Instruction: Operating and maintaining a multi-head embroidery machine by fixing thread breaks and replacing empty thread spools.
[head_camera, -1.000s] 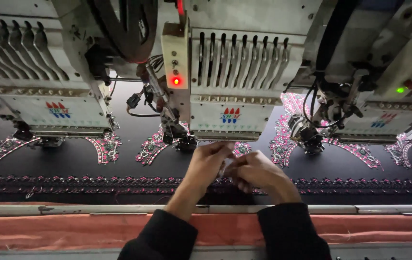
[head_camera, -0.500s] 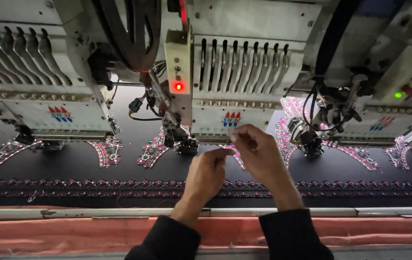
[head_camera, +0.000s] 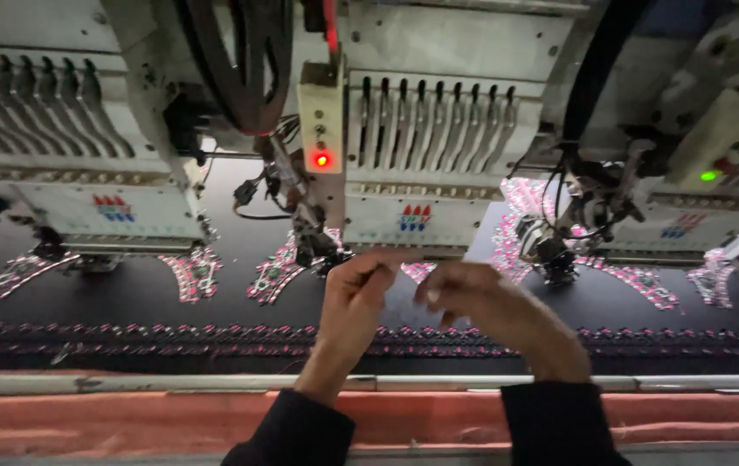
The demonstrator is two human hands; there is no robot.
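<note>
While both arms reach toward twelve o'clock, the left hand (head_camera: 356, 289) and right hand (head_camera: 473, 298) pinch a small white scrap (head_camera: 405, 298) between closed fingertips, lower than half a second ago.

1. One view only, from a camera worn on the person's head, looking down and forward.
2. It sits close above the left hand (head_camera: 356, 293) and right hand (head_camera: 481, 302), both near frame centre.
3. Beyond the fingers (head_camera: 378, 274) it faces the embroidery machine heads (head_camera: 425, 164); the black fabric (head_camera: 128, 302) spreads to either side of them.
</note>
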